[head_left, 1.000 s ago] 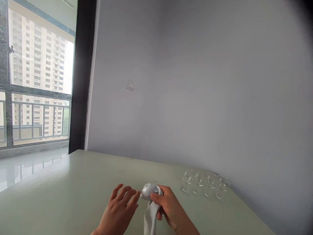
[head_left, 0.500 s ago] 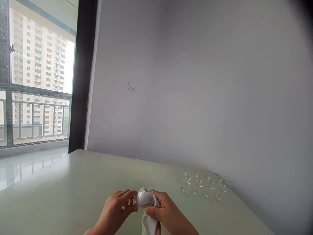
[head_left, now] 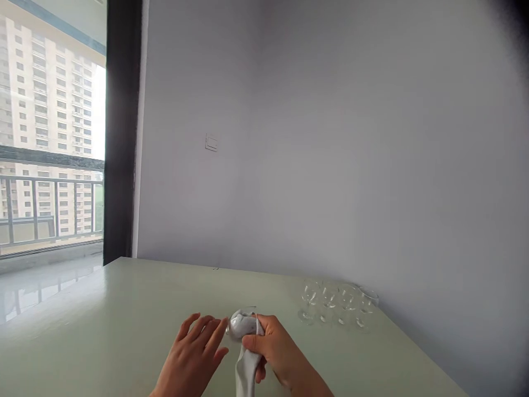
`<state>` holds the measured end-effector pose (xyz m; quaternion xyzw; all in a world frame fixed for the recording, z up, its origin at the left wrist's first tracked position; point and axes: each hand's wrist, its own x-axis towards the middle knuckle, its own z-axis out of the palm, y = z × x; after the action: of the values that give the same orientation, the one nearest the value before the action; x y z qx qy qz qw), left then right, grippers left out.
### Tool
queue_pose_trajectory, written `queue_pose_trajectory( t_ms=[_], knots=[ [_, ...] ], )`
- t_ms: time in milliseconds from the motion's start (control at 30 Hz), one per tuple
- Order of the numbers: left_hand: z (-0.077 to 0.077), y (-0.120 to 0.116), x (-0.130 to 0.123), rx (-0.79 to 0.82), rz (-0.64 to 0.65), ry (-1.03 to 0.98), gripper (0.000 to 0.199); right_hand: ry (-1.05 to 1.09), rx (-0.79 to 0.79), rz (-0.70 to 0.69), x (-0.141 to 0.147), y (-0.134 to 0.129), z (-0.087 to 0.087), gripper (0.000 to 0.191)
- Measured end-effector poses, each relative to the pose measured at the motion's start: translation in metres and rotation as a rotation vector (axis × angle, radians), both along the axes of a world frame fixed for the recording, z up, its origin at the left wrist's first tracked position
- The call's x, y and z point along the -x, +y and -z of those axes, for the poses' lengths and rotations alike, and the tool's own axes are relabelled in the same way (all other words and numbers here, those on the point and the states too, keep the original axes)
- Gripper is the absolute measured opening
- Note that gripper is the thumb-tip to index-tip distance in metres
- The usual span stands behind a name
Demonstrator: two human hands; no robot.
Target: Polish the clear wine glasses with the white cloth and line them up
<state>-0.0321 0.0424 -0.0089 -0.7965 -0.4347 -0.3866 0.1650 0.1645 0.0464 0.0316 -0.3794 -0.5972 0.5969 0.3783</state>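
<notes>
A clear stemmed glass [head_left: 234, 327] is held over the table, tipped on its side, its bowl stuffed with a light grey cloth [head_left: 247, 366]. My right hand [head_left: 268, 344] grips the glass at its rim through the cloth, thumb in front, and the cloth's tail hangs below. Just left of the bowl is my left hand [head_left: 198, 344], fingers spread, its fingertips close to the glass; whether they touch it I cannot tell. The glass's stem and foot are hard to make out.
Several clear stemmed glasses [head_left: 328, 298] stand upright on the right side of the pale table [head_left: 165, 292], close to the wall [head_left: 330, 165]. A light switch [head_left: 211, 143] is on the wall, and a dark-framed window stands at left.
My left hand has loosened from the glass and moved slightly left, its fingers spreading. The right hand keeps hold of glass and cloth. The view has turned a little right.
</notes>
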Motion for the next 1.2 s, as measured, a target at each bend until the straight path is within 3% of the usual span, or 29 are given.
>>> queue_pose_trajectory(
  t_ms=[67,167,233,333,433,533,667,867,933,1033,1100,1200],
  knots=[
    [0.003,0.002,0.004,-0.194,-0.019,0.11,0.024,0.146,0.111,0.05,0.012,-0.001,0.004,0.017],
    [0.002,0.006,0.01,-0.105,0.035,0.128,0.017,0.159,0.117,0.034,0.018,-0.006,0.003,0.02],
    [-0.003,0.007,0.011,0.116,0.083,0.037,0.016,0.029,0.015,-0.049,0.012,-0.01,-0.002,0.02],
    [-0.013,0.003,0.007,0.583,0.191,-0.199,0.012,-0.255,-0.12,-0.144,-0.007,-0.017,-0.014,0.025],
    [-0.021,-0.004,0.001,1.083,0.437,-0.48,0.027,-0.463,-0.274,-0.161,-0.026,-0.024,-0.024,0.026],
    [-0.023,-0.012,-0.003,1.354,0.674,-0.616,0.049,-0.523,-0.398,-0.225,-0.036,-0.031,-0.033,0.03],
    [-0.016,-0.017,-0.008,1.461,0.776,-0.801,0.058,-0.524,-0.506,-0.268,-0.036,-0.037,-0.049,0.039],
    [0.0,-0.013,-0.016,1.562,0.95,-1.089,0.057,-0.573,-0.641,-0.119,-0.032,-0.033,-0.061,0.035],
    [0.005,-0.01,-0.016,1.543,0.996,-1.166,0.051,-0.566,-0.678,-0.051,-0.032,-0.026,-0.057,0.033],
    [0.007,-0.006,-0.015,1.445,1.013,-1.326,0.044,-0.671,-0.686,0.206,-0.035,-0.009,-0.042,0.042],
    [0.006,-0.004,-0.014,1.37,0.954,-1.418,0.04,-0.704,-0.66,0.387,-0.039,0.004,-0.03,0.043],
    [0.005,0.002,-0.014,1.298,0.805,-1.503,0.038,-0.556,-0.609,0.489,-0.045,0.021,-0.016,0.034]
  ],
)
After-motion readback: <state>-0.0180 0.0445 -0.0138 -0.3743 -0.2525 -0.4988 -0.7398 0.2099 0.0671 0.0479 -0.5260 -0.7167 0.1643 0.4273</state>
